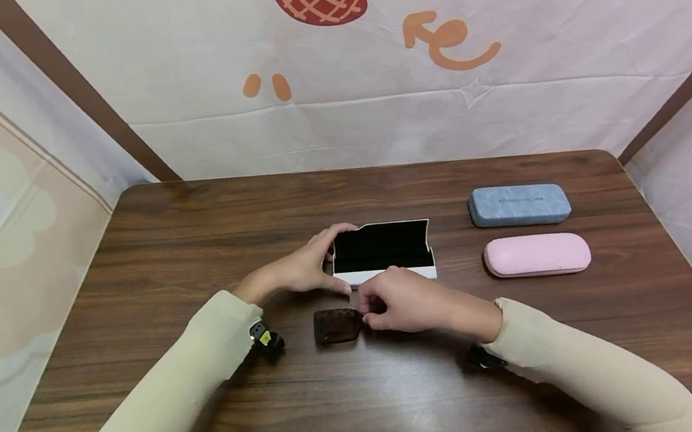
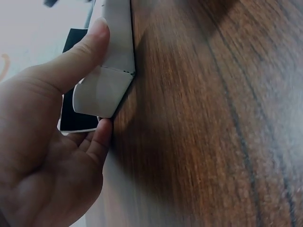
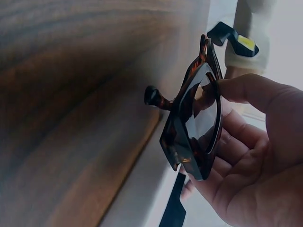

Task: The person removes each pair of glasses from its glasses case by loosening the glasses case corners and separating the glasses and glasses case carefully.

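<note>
Head view: the left hand (image 1: 300, 270) grips the left end of the open case (image 1: 383, 253), thumb on its front edge, fingers curled over the lid's corner. The right hand (image 1: 408, 303) pinches the sunglasses (image 1: 337, 325), which lie on the surface (image 1: 190, 238) just left of its fingers and just in front of the case. Only one lens shows there; the rest is hidden under the hand. In the right wrist view the thumb presses the lens rim and the other fingers curl behind the frame, one temple tip poking out. The left wrist view shows only a corner of the case, cut off at the top. Beyond the right fingers lie a blue case (image 1: 519, 205) and a pink case (image 1: 537, 255), well apart.
</note>
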`<move>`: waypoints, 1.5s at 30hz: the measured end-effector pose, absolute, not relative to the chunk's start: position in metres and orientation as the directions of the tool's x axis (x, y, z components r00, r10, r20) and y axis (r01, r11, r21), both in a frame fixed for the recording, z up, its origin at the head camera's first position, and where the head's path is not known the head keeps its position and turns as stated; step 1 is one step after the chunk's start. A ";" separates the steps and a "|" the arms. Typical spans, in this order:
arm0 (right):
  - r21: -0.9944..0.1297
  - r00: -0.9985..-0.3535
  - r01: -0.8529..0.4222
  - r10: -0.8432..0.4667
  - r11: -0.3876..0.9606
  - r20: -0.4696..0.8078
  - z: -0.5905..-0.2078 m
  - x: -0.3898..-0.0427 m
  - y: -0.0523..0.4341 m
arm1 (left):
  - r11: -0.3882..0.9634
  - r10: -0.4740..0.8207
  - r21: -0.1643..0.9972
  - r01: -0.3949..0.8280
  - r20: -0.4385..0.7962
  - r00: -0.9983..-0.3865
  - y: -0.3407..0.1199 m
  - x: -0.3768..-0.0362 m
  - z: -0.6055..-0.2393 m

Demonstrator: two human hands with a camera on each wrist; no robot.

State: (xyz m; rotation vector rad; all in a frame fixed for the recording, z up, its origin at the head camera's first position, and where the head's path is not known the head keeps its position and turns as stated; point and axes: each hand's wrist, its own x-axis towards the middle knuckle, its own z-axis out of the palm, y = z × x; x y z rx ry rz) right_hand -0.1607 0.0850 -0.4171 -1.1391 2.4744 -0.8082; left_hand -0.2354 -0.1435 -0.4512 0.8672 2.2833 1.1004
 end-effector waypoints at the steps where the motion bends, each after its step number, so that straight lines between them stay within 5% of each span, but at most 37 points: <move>1: -0.602 -0.639 -0.598 -0.768 0.529 -0.040 -0.420 -0.160 0.083 | 0.479 0.707 0.810 0.338 -0.127 -0.696 -0.144 -0.236 -0.451; 45: -0.545 -0.611 -0.646 -0.790 0.535 -0.051 -0.441 -0.145 0.036 | 0.497 0.726 0.783 0.375 -0.139 -0.673 -0.146 -0.246 -0.459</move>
